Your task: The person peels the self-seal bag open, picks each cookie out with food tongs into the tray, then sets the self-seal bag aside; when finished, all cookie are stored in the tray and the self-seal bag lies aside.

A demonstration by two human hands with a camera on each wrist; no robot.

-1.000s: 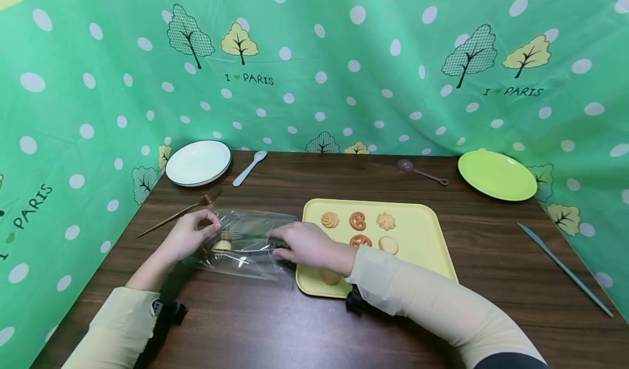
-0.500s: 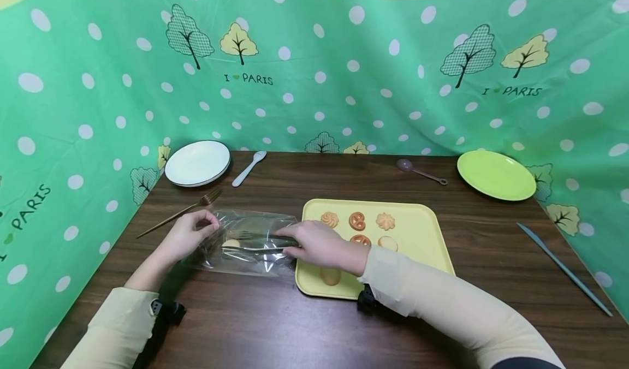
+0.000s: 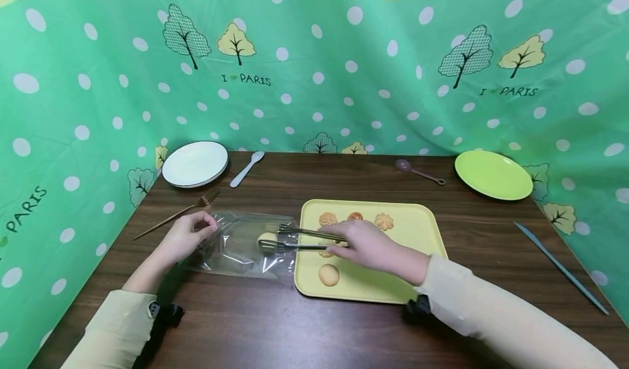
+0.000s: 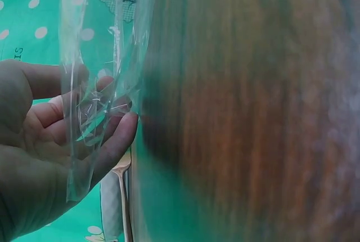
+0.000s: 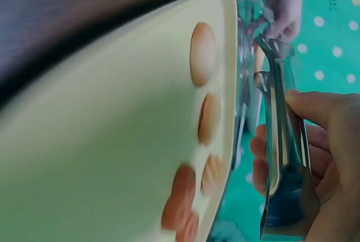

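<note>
A clear plastic bag (image 3: 236, 249) lies left of the yellow tray (image 3: 413, 232), its right end close by the tray's edge. At the bag's left end, my left hand (image 3: 184, 238) pinches the plastic film; in the left wrist view, the film (image 4: 104, 107) runs between thumb and fingers. My right hand (image 3: 371, 243), over the tray, grips metal tongs (image 5: 284, 135) with forked tips. Those tips reach into the right part of the bag, with a pale round cookie (image 3: 266, 242) between them. Several cookies rest on the tray, among them a plain round one (image 3: 328, 275) near its front left.
Behind the bag lie a copper-coloured fork (image 3: 177, 214), a white plate (image 3: 195, 164) and a pale spoon (image 3: 247, 169). Toward the back right are a purple spoon (image 3: 417, 171) and a green plate (image 3: 493, 176). A blue knife (image 3: 560, 268) lies along the right side.
My right hand has moved right with the tongs, and the cookie has shifted from deep in the bag toward its right end. My left hand has stayed at the bag's left end.
</note>
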